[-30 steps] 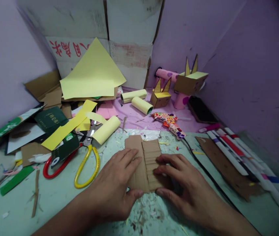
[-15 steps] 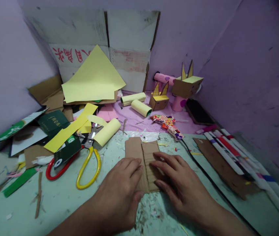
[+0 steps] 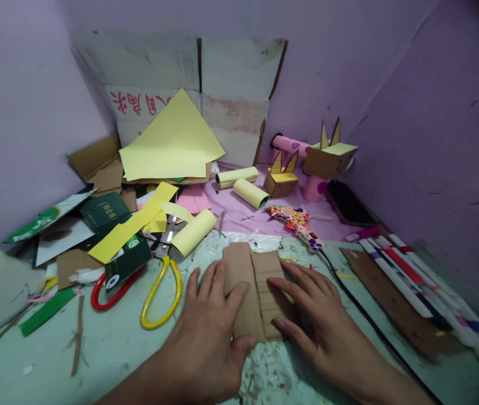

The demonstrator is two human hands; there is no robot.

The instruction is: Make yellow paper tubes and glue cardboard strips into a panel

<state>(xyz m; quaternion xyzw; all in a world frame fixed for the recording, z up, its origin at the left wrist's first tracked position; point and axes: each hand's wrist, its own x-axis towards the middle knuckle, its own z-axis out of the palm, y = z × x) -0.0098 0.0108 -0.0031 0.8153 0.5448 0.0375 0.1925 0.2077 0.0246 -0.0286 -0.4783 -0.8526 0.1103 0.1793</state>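
Observation:
Two strips of brown cardboard lie side by side on the green tabletop in front of me. My left hand (image 3: 214, 326) rests with spread fingers along the left cardboard strip (image 3: 239, 264), its index finger and thumb on the surface. Fingers apart, my right hand (image 3: 319, 320) touches the right cardboard strip (image 3: 270, 281), which shows ridges and is a little shorter. A thin seam runs between the strips. Left of my hands are scissors (image 3: 161, 292) with one red and one yellow handle, their blades partly under paper.
A flower-patterned glue gun (image 3: 292, 219) lies behind, its black cord (image 3: 366, 315) running past my right hand. Markers (image 3: 400, 270) sit on a cardboard piece (image 3: 374, 298) at right. Yellow paper rolls (image 3: 250, 192), box-shaped animal heads (image 3: 280, 183) and paper scraps (image 3: 104, 211) stand or lie behind.
My left hand's fingers have spread and shifted to the left edge of the left strip, uncovering more of it. My right hand stays on the right strip. The whole view has shifted slightly.

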